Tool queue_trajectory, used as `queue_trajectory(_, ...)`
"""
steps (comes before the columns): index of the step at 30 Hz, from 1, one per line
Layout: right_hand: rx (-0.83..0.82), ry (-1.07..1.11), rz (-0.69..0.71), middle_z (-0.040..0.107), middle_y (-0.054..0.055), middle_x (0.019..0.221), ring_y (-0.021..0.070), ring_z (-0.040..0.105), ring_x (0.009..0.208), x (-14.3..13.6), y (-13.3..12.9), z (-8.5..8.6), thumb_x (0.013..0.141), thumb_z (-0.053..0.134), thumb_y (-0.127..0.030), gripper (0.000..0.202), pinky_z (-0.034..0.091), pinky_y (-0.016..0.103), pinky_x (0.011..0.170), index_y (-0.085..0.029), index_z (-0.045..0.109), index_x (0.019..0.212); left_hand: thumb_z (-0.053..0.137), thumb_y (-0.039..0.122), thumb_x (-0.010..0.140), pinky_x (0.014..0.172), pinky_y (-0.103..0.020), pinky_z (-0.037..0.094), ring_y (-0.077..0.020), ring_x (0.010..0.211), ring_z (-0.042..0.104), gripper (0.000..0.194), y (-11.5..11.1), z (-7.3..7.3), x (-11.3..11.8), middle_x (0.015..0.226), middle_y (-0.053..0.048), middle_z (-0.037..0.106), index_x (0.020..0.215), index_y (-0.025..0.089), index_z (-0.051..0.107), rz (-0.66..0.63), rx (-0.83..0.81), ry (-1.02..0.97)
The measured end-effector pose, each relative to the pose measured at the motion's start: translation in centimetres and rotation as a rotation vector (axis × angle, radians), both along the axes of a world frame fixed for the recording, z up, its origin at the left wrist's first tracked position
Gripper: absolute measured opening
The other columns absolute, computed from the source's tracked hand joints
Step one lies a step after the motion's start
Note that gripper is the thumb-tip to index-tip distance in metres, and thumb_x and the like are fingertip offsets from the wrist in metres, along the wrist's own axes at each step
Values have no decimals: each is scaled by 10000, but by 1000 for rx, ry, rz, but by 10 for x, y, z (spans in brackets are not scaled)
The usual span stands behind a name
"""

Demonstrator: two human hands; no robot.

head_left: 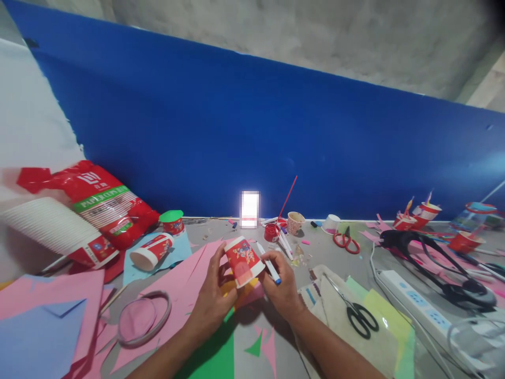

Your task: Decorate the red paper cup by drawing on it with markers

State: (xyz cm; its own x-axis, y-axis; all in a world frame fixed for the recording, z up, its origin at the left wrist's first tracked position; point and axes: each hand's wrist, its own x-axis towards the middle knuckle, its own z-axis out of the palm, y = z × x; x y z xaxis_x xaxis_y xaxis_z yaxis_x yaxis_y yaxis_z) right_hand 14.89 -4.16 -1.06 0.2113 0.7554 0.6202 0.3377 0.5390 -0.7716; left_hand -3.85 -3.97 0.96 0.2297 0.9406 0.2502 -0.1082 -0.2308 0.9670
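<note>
My left hand (218, 280) is wrapped round a red and white paper cup (242, 258), which is tilted on its side above the table. Between the fingers of my right hand (282, 281) is a white marker (270, 264) with a blue end pointing down and right. Those right fingertips are also at the cup's rim. Pink and green paper (213, 350) lies below my hands, with small cut scraps beside it. Another printed paper cup (153, 251) lies on its side to the left, on light blue paper.
A long stack of paper cups (59, 229) and a red cup bag (106, 202) fill the left. Black-handled scissors (361, 318) lie on cloth at right, with red-handled scissors (346, 242) farther back. A power strip (418, 300) and black headset straps (437, 263) occupy the right.
</note>
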Motion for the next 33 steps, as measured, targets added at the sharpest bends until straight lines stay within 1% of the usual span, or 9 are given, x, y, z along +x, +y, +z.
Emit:
queue_trajectory(3, -18, 15, 10, 707, -4, 888, 184, 671, 787, -2, -2, 0, 797, 661, -166, 197, 538, 283, 720, -232, 666, 982, 891, 363, 787, 1147, -463, 519, -354, 1455, 540, 1005, -1, 2, -1, 1719, -160, 336, 1597, 330, 297, 5, -1, -18)
queue_trajectory(6, -38, 23, 42, 708, -6, 880, 180, 676, 777, -5, -6, 1, 817, 664, -171, 187, 541, 283, 710, -235, 666, 993, 909, 334, 761, 1131, -446, 532, -358, 1465, 533, 1001, 3, 1, -3, 1677, -160, 418, 1577, 311, 331, -21, -26, -29)
queue_trajectory(10, -109, 80, 140, 717, -8, 877, 169, 668, 724, -3, -10, 6, 823, 767, -223, 259, 545, 284, 674, -247, 653, 1055, 945, 272, 638, 1083, -440, 559, -408, 1453, 535, 1005, 15, 5, -11, 1619, -187, 497, 1508, 250, 442, -42, -96, -134)
queue_trajectory(13, -117, 204, 217, 753, 44, 1080, 211, 724, 900, 5, -8, 12, 765, 885, -312, 463, 578, 317, 750, -266, 628, 1147, 920, 195, 581, 1011, -380, 584, -403, 1397, 588, 969, 18, 12, -16, 1594, -159, 544, 1464, 254, 525, -92, -212, -219)
queue_trajectory(15, -124, 244, 281, 729, 85, 1259, 254, 721, 1085, 12, -5, 16, 696, 955, -375, 627, 585, 354, 851, -277, 622, 1218, 915, 164, 568, 957, -372, 599, -390, 1297, 662, 977, 16, 14, -18, 1522, -151, 619, 1468, 259, 548, -200, -292, -241)
queue_trajectory(18, -185, 251, 406, 686, 116, 1395, 302, 664, 1276, 19, -4, 18, 606, 1019, -451, 827, 546, 427, 1028, -291, 601, 1302, 956, 222, 591, 899, -387, 605, -378, 1160, 726, 991, 12, 11, -19, 1396, -171, 701, 1495, 240, 553, -390, -338, -249)
queue_trajectory(20, -218, 258, 468, 675, 125, 1429, 318, 641, 1325, 21, -5, 17, 571, 1034, -497, 909, 510, 470, 1097, -303, 576, 1332, 976, 275, 607, 886, -378, 599, -366, 1130, 734, 988, 11, 8, -20, 1337, -175, 727, 1501, 229, 556, -453, -328, -264)
queue_trajectory(27, -232, 211, 466, 646, 147, 1453, 338, 631, 1335, 17, -12, 17, 511, 1047, -551, 1012, 474, 503, 1155, -286, 561, 1357, 994, 273, 592, 942, -428, 595, -398, 1195, 712, 989, 17, 4, -19, 1328, -172, 719, 1482, 239, 563, -408, -304, -224)
queue_trajectory(33, -230, 225, 506, 633, 153, 1462, 335, 619, 1361, 18, -12, 18, 585, 1020, -545, 987, 458, 522, 1178, -282, 521, 1395, 1001, 323, 600, 986, -458, 594, -442, 1309, 650, 996, 11, 10, -16, 1419, -199, 677, 1491, 232, 564, -427, -306, -246)
